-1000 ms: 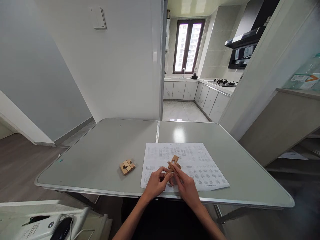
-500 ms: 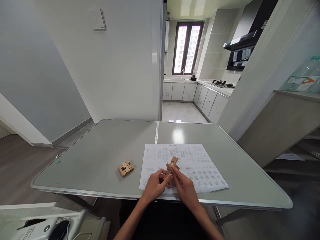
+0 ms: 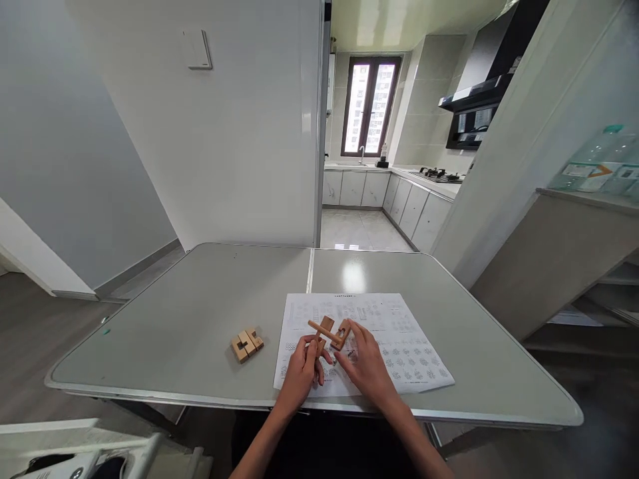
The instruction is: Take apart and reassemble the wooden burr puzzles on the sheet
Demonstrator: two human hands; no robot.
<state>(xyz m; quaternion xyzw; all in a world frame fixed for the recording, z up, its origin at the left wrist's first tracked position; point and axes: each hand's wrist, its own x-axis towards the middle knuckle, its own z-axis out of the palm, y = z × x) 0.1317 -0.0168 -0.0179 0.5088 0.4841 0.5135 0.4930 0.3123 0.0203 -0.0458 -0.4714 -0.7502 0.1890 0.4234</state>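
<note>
Both my hands work a small wooden puzzle assembly (image 3: 330, 331) above a printed instruction sheet (image 3: 399, 346) on the grey table (image 3: 174, 326). My left hand (image 3: 302, 369) pinches one notched piece from below. My right hand (image 3: 367, 362) grips the crossed pieces at their right side with fingertips. The pieces stand out as a cross between the two hands. A separate cluster of joined wooden blocks (image 3: 246, 343) lies on the table to the left of the sheet, clear of both hands.
The table's near edge (image 3: 299, 407) runs just under my wrists. A white wall with a switch (image 3: 197, 50) stands behind the table. An open kitchen (image 3: 379, 186) lies beyond. A counter with plastic bottles (image 3: 599, 166) is at the right.
The hands have turned the puzzle pieces, which now spread wider as a cross and sit further left. The camera view has tipped slightly downward.
</note>
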